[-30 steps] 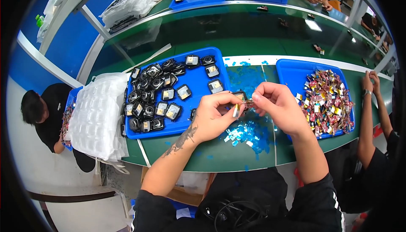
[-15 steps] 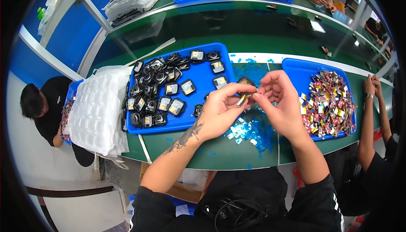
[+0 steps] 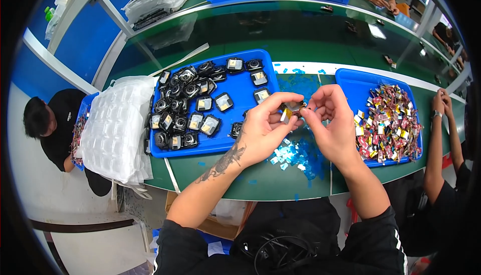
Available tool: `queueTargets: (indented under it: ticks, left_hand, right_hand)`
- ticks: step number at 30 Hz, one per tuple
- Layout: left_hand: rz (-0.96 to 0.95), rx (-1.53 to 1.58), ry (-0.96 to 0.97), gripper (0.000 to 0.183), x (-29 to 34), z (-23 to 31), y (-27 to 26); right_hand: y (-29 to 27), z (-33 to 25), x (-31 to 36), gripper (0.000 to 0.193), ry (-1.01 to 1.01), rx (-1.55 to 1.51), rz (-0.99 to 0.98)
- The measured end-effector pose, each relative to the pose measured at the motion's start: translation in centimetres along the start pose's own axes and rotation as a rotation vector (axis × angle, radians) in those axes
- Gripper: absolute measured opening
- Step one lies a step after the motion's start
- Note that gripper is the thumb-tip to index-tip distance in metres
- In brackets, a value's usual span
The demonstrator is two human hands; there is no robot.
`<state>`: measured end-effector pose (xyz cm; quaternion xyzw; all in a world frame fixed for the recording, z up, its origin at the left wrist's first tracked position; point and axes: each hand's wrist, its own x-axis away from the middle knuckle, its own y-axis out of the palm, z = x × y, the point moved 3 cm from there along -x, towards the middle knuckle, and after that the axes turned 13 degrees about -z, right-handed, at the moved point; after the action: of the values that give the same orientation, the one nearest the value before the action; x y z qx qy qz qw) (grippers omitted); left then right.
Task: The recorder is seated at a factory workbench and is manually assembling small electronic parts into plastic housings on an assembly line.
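My left hand (image 3: 264, 129) is closed round a small black watch case (image 3: 296, 106), held tilted above the table. A yellow and white piece (image 3: 286, 115) shows beside it, between my left fingers. My right hand (image 3: 334, 127) meets the case from the other side, thumb and forefinger pinched at its edge; what lies between those fingertips is too small to make out. Below my hands, small blue film pieces (image 3: 295, 157) lie scattered. To the left, a blue tray (image 3: 225, 142) holds several black watch cases (image 3: 190, 90), some showing pale rectangular faces.
On the right, another blue tray (image 3: 345, 79) holds a heap of small battery-like parts (image 3: 388, 124) in red, yellow and white. A stack of white moulded plastic sheets (image 3: 117, 124) stands far left. A metal rail (image 3: 210, 5) crosses beyond the green table. Other people sit nearby.
The watch case has turned between my hands, and more of the yellow and white piece shows now. My right fingers stay at its edge.
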<state>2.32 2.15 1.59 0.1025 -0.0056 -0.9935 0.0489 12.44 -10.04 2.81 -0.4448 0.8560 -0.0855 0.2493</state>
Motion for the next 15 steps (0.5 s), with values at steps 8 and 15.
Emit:
queueTargets:
  ticks: [8, 15]
  left_hand:
    - [0.021, 0.041, -0.019, 0.036, 0.03, 0.12, -0.15]
    - [-0.025, -0.067, 0.045, 0.039, 0.01, -0.08, -0.06]
  right_hand:
    - [-0.47, 0.11, -0.16, 0.025, 0.089, -0.281, -0.059]
    - [-0.66, -0.11, -0.04, 0.029, 0.116, -0.110, -0.082]
